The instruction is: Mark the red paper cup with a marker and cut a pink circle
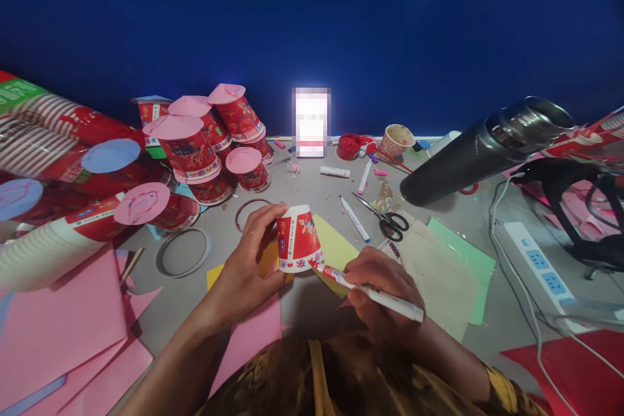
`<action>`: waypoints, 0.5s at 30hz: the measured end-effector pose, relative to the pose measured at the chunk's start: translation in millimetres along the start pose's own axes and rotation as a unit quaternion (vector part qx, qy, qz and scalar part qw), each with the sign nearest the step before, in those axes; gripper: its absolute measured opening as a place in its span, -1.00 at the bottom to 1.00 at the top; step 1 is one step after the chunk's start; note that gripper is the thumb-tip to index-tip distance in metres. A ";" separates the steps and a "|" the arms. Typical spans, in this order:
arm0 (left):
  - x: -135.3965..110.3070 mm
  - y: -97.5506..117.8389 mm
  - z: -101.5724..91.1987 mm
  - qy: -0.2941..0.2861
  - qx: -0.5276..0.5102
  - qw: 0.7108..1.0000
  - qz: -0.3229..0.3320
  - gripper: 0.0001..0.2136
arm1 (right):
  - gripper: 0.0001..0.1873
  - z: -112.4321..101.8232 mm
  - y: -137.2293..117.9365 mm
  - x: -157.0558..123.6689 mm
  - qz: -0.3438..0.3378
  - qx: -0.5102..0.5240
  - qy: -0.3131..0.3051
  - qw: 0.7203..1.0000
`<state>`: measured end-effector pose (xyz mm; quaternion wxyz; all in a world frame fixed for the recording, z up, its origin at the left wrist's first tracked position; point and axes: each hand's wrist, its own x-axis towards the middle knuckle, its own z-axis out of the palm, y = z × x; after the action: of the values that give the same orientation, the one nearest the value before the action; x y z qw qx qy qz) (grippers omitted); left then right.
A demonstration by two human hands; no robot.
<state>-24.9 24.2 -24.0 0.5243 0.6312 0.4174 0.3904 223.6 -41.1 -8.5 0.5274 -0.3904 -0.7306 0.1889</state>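
My left hand [256, 260] is closed round the left side of a red paper cup [305, 236], which is held upside down with its wide rim low. Small red and blue flower-like marks run along the white band at that rim. In my right hand [385, 286] is a white marker [390, 301], and its red tip meets the band near the cup's lower right. Yellow paper [336, 250] lies beneath and behind the cup. Just beyond my right hand are a blue-tipped marker [355, 218] and black-handled scissors [391, 225].
Decorated cups with pink paper tops [188, 143] stand stacked at left, near long sleeves of cups [49, 240]. Pink sheets [63, 338] lie front left, with a tape roll [182, 253] close by. At right are a black flask [468, 156], a power strip [541, 266] and cables.
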 end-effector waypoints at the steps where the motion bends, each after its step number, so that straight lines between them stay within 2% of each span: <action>1: 0.2 0.3 0.2 -0.003 0.007 1.000 0.006 -0.20 | -0.85 0.5 0.4 0.0 -0.002 0.005 0.002 1.000; 15: -1.1 -1.0 -0.2 -0.017 0.039 0.999 0.033 -0.20 | -0.83 1.6 0.4 5.6 -0.020 0.004 0.004 1.000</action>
<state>-25.6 23.4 -25.0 0.4928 0.6711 0.4025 0.3805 221.5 -36.3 -5.9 0.5360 -0.3743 -0.7350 0.1799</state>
